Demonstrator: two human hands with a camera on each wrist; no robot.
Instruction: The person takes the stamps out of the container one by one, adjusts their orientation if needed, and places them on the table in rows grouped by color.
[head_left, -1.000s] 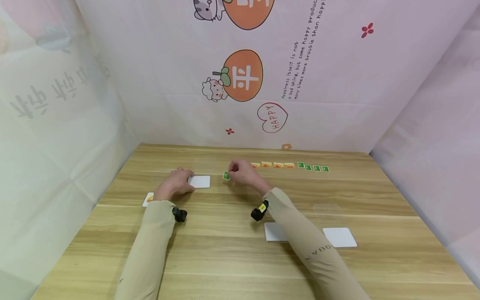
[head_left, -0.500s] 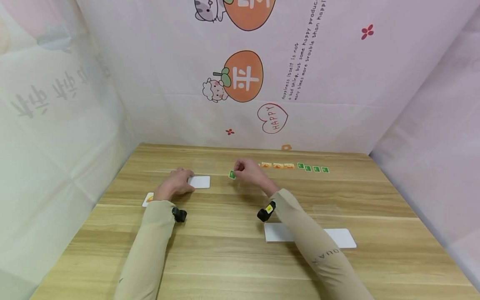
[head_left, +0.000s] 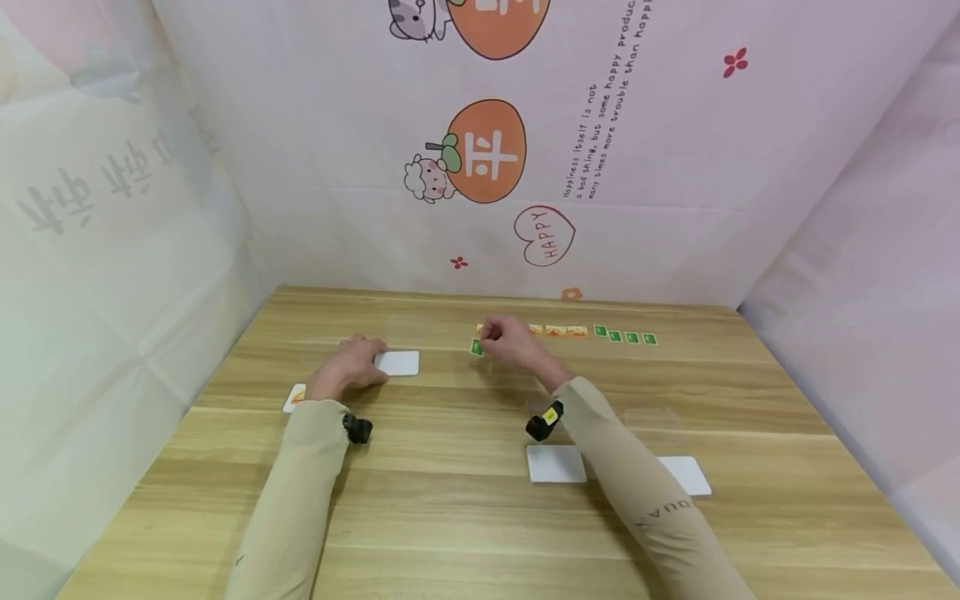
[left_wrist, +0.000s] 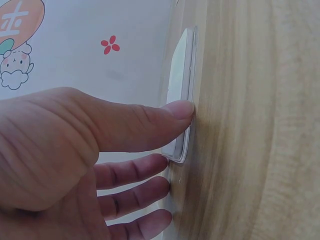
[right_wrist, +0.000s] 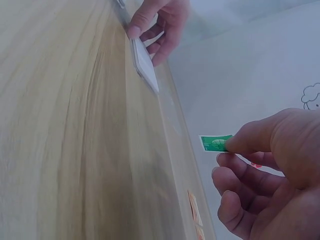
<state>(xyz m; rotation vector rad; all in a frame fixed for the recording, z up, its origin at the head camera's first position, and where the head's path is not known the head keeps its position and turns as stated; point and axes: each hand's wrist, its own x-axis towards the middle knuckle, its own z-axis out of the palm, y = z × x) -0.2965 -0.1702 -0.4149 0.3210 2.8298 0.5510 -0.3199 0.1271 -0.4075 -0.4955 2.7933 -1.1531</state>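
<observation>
My left hand (head_left: 348, 367) holds the left end of a white card stack (head_left: 397, 363) lying flat on the table. In the left wrist view, the thumb presses the edge of its clear case (left_wrist: 192, 65), with the other fingers along the far side. My right hand (head_left: 516, 343) pinches a small green stamp (right_wrist: 214, 143) between thumb and index finger, above the table. White-edged and lightly patterned, the stamp (head_left: 477, 347) sticks out left of the fingertips. Behind that hand lies a row of orange stamps (head_left: 556, 331), partly hidden by it.
Several green stamps (head_left: 633, 338) continue the row to the right. White rectangles (head_left: 556, 464) lie nearer the front, one partly under the right sleeve (head_left: 637, 467). A clear case lid (head_left: 652, 419) lies at right. A white card with orange print (head_left: 295, 398) lies beside the left wrist.
My right hand has moved steadily right along the row with the green stamp pinched, uncovering an orange stamp on its left. The left hand has stayed on the white card stack.
</observation>
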